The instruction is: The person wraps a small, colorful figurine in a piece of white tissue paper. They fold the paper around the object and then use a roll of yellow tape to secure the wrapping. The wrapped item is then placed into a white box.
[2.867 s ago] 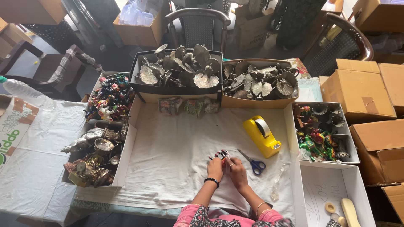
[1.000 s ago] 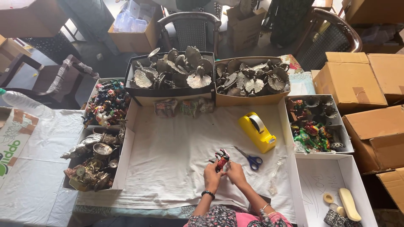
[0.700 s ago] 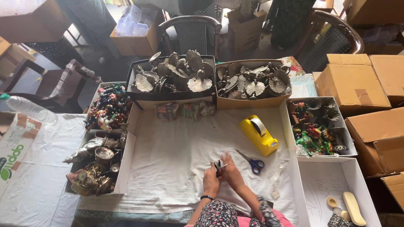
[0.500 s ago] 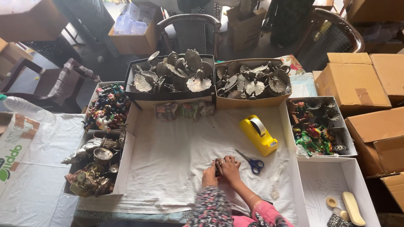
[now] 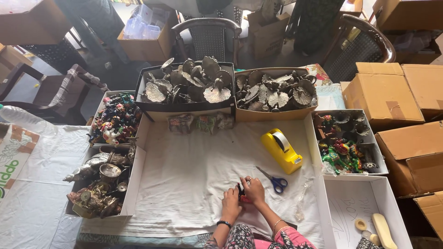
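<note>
White cloth (image 5: 194,161), both hands (image 5: 242,196) closed around a small red figurine (image 5: 241,193).

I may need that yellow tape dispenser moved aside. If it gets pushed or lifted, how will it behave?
The yellow tape dispenser looks like a rigid, chunky block lying flat on the white cloth, so it would probably slide rather than roll or tip. The cloth may bunch under a push. For its size it is likely fairly heavy; lifting by the body seems safer than by the tape roll.

Brown cartons (image 5: 385,94) stacked right, white box (image 5: 355,207) front-right — open, brown carton (image 5: 143,44) behind
</note>
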